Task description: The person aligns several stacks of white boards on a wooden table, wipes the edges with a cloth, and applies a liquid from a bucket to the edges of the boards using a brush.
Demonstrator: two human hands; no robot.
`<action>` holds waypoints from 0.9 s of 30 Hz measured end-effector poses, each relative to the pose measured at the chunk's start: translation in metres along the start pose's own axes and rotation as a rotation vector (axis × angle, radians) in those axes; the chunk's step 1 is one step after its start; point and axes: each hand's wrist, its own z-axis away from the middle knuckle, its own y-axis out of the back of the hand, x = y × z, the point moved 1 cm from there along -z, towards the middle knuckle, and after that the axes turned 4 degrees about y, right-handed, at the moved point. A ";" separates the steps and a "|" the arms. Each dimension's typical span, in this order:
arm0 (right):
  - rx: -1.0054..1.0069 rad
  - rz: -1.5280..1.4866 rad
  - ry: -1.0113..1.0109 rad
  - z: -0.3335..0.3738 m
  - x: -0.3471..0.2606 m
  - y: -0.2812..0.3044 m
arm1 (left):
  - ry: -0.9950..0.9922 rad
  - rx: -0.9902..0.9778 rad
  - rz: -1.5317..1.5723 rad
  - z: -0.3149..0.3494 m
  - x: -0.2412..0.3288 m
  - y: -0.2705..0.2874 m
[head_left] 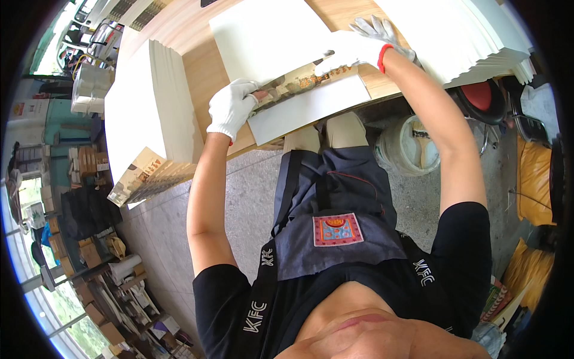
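The grey floor (161,233) spreads out below a counter (206,75) with a light wood-grain top. The biggest load on it is the right stack (442,36) of white sheets, which takes up the counter's right side and reaches its near edge. Smaller is the left stack (134,102), at the near left corner, with printed bands showing on its front. Between the stacks, a white sheet (263,36) lies flat toward the middle of the counter. A white bucket (391,149) stands on the floor by the near edge. A narrower white panel (311,110) lies along that edge, and just beyond it runs the printed strip (293,85), slanting between panel and sheet; whether they are joined, I cannot tell.

The gloved left hand (232,109) has its fingers (244,88) curled nearly closed, gripping the strip's left end. The gloved right hand (353,51) reaches over the strip's right part, fingers stretched out; I cannot tell whether they grip it. Just beyond the right wrist lies a greyish glove (379,29), beside the right stack. Smallest is the brush (423,149) in the bucket.
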 end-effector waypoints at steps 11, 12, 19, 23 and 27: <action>0.304 -0.152 -0.007 0.010 0.011 -0.029 | 0.143 -0.211 -0.007 -0.022 -0.001 0.006; 0.309 -0.150 -0.025 0.011 0.011 -0.029 | 0.189 -0.265 0.012 -0.025 0.000 0.006; 0.355 -0.204 -0.005 0.015 0.005 -0.028 | 0.262 -0.431 -0.040 -0.040 -0.002 0.010; 0.400 -0.156 0.027 0.009 0.016 -0.034 | 0.125 -0.402 -0.184 -0.043 0.012 0.014; 0.406 -0.129 0.015 0.008 0.017 -0.036 | -0.140 -0.390 -0.376 -0.051 0.026 0.022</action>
